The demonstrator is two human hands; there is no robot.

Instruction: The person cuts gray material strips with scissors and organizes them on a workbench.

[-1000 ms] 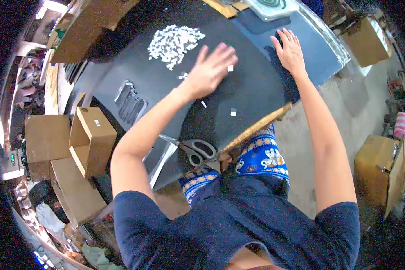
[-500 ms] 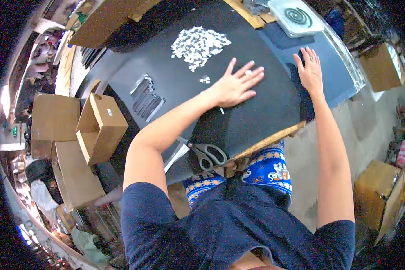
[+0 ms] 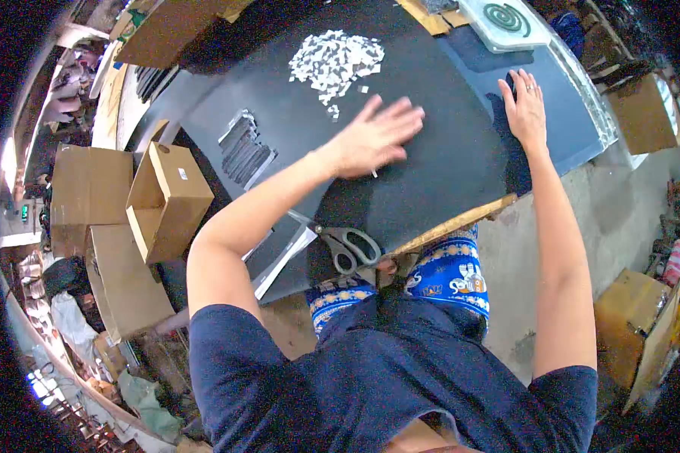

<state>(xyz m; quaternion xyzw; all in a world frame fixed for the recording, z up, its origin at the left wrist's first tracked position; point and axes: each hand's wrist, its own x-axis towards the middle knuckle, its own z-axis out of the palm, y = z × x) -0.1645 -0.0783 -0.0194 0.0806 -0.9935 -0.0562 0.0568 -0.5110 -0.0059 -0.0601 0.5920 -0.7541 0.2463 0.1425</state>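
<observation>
My left hand [image 3: 378, 137], slightly blurred, is over the black tabletop [image 3: 446, 136] with its fingers spread and nothing gripped. A heap of small white and black pieces [image 3: 336, 62] lies just beyond it, with a few strays at the near edge. One small white piece [image 3: 374, 174] shows beside the heel of that hand. My right hand [image 3: 525, 109] rests flat, fingers stretched, on a blue-grey sheet [image 3: 567, 113]. To the left of my left hand lies a stack of dark strips [image 3: 247, 151]. Grey-handled scissors [image 3: 347, 248] lie at the near table edge.
White strips [image 3: 287, 260] lie beside the scissors. A clear plastic box [image 3: 506, 26] with a green coil stands at the far right. An open carton [image 3: 170, 200] and more cardboard [image 3: 91, 192] stand left of the table; another carton [image 3: 635, 332] is at the lower right.
My left hand has swept left and a little toward the heap. A white piece formerly by its fingers is gone from there; one now lies near the heap's edge. My right hand stays on the sheet.
</observation>
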